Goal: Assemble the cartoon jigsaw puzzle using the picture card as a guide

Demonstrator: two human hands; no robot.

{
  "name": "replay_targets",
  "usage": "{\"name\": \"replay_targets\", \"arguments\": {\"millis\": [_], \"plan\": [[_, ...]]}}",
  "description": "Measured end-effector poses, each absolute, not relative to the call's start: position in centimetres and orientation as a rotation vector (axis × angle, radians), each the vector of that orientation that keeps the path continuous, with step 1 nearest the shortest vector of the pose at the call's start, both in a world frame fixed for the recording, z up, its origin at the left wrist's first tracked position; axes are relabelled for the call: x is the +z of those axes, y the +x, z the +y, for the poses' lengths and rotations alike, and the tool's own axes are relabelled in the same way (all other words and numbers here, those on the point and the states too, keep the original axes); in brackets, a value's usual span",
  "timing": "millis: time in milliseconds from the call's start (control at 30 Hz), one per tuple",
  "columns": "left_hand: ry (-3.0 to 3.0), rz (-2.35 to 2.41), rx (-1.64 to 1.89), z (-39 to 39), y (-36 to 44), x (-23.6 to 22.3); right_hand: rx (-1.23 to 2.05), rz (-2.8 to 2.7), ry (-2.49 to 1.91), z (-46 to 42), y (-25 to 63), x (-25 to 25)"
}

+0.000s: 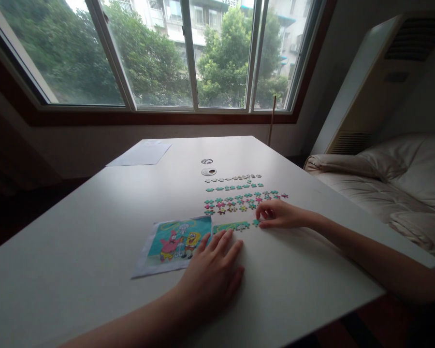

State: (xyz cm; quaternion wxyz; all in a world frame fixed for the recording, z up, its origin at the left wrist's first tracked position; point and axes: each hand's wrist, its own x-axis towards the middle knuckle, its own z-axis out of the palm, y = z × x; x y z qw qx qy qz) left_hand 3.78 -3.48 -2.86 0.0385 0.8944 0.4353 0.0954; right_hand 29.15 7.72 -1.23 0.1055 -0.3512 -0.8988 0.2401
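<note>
My left hand (pixel 215 266) lies flat with its fingers spread. Its fingertips rest at the right edge of a cartoon picture sheet (pixel 179 241) and by the lower edge of a joined strip of puzzle (pixel 232 226), partly covering both. Just right of that strip, my right hand (pixel 282 214) is closed, thumb and fingers at a teal puzzle piece (pixel 255 223) on the tabletop. Beyond my hands, loose puzzle pieces (pixel 238 187) are laid out in several rows, teal ones mostly, with pink and yellow among the nearer ones.
Two small round objects (pixel 208 171) lie beyond the rows on the white table (pixel 94 232). A pale paper sheet (pixel 139 153) is at the far left corner. A cream sofa (pixel 395 179) stands to the right, and a window (pixel 159 58) is ahead.
</note>
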Motion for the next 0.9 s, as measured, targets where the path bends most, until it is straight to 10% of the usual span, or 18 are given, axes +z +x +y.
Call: {"name": "replay_targets", "arguments": {"millis": [900], "plan": [[2.735,1.341,0.207,-3.6,3.9,-2.2,0.329,-2.386,-1.692,22.2,28.6,0.2]]}}
